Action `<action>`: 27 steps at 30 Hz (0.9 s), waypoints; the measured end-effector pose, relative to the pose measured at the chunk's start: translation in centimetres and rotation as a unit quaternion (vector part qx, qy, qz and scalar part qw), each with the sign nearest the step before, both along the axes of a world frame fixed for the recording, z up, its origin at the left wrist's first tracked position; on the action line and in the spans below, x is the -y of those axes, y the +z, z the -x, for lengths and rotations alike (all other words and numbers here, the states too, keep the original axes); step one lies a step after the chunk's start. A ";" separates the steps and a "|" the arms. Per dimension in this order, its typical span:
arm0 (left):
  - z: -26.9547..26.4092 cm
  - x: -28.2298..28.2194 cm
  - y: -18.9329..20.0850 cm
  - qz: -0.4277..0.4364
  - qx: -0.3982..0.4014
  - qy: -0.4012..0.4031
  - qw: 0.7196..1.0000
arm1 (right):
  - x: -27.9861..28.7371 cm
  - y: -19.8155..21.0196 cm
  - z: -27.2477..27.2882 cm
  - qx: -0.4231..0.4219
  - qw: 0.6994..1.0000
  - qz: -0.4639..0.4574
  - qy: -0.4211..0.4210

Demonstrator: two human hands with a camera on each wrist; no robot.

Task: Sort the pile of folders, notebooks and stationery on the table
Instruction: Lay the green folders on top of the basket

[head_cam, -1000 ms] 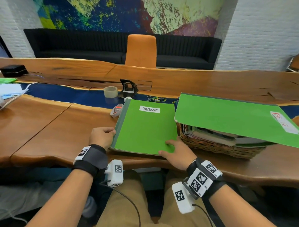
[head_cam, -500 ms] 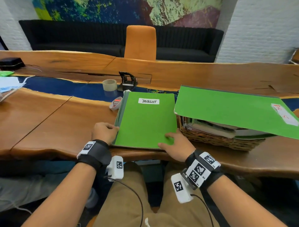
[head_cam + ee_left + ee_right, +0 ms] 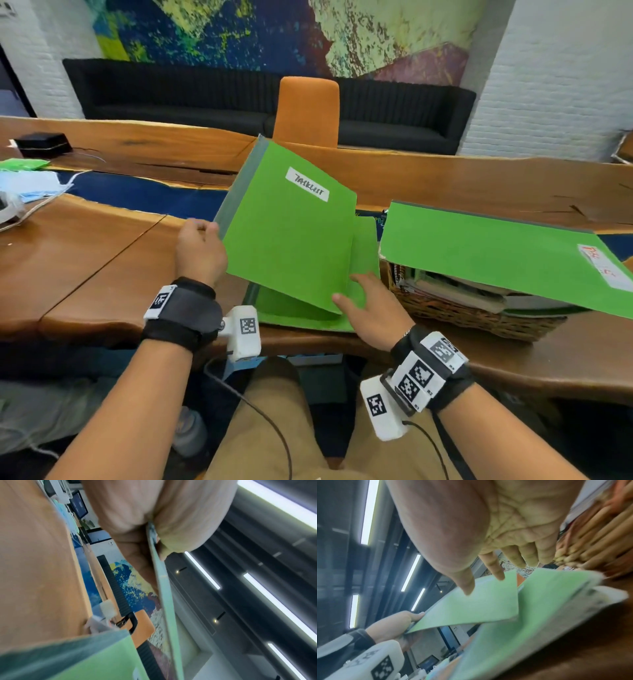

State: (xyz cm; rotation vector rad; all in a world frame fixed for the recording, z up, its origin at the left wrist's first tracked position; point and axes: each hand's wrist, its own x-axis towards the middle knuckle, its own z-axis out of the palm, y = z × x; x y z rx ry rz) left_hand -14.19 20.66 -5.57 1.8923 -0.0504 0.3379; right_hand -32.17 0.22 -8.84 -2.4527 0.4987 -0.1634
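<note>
A green folder labelled "TASKLIST" stands lifted and tilted over the wooden table. My left hand grips its grey spine edge; the left wrist view shows thumb and fingers pinching that edge. Under it a second green folder lies flat near the table's front edge. My right hand hovers over this lower folder with its fingers straight, beside the raised folder's near corner. In the right wrist view my right hand holds nothing above the raised folder.
A wicker basket of books and notebooks stands at the right, with a large green folder lying across it. Far left are blue face masks and a black box. An orange chair stands behind the table.
My left hand has lifted the labelled folder off the table by its spine and tilted it up, uncovering a second green folder. My right hand has come off the cover.
</note>
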 end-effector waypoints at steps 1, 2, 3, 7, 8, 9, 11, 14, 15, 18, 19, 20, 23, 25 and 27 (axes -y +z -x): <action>-0.2 -0.7 0.5 0.013 0.009 0.007 1.000 | -0.5 0.6 -0.3 0.027 0.999 -0.033 -0.005; -0.4 -1.5 1.0 0.025 0.013 0.013 1.000 | -1.1 1.3 -0.8 0.054 0.995 -0.079 -0.013; -0.7 -2.2 1.4 0.038 0.013 0.015 0.999 | -1.6 1.8 -1.4 0.074 0.988 -0.134 -0.027; -1.7 -4.4 1.2 0.175 -0.013 -0.027 0.984 | -3.7 4.5 -3.3 0.075 0.887 -0.449 -0.075; -1.9 -4.7 0.9 0.217 -0.032 -0.038 0.975 | -4.2 5.2 -3.5 0.067 0.853 -0.515 -0.057; -1.8 -4.8 0.9 0.266 -0.052 -0.047 0.961 | -4.4 5.8 -3.6 0.070 0.835 -0.545 -0.037; -1.2 -4.3 0.8 0.376 -0.091 -0.088 0.918 | -4.8 6.8 -4.3 0.097 0.838 -0.537 -0.025; 0.9 -1.6 1.2 0.404 -0.150 -0.210 0.877 | -4.9 7.7 -6.5 0.151 0.859 -0.484 -0.072; 1.9 -0.2 1.4 0.363 -0.157 -0.252 0.883 | -4.7 8.0 -7.2 0.167 0.866 -0.462 -0.091; 4.5 3.6 1.3 0.280 -0.150 -0.279 0.906 | -2.9 7.5 -9.5 0.197 0.879 -0.415 -0.123; 4.7 4.1 1.2 0.282 -0.146 -0.268 0.910 | -2.6 8.2 -9.1 0.207 0.880 -0.407 -0.130; 4.6 4.3 1.2 0.289 -0.143 -0.257 0.911 | -2.0 9.0 -8.4 0.218 0.881 -0.400 -0.133; 3.0 3.7 1.3 0.296 -0.139 -0.234 0.916 | 2.1 10.9 -6.3 0.292 0.852 -0.396 -0.180; 2.4 3.5 1.4 0.299 -0.132 -0.233 0.916 | 5.4 12.2 -4.0 0.374 0.820 -0.383 -0.205; 2.2 4.1 1.3 0.309 -0.133 -0.232 0.913 | 7.8 12.7 -1.5 0.429 0.817 -0.322 -0.214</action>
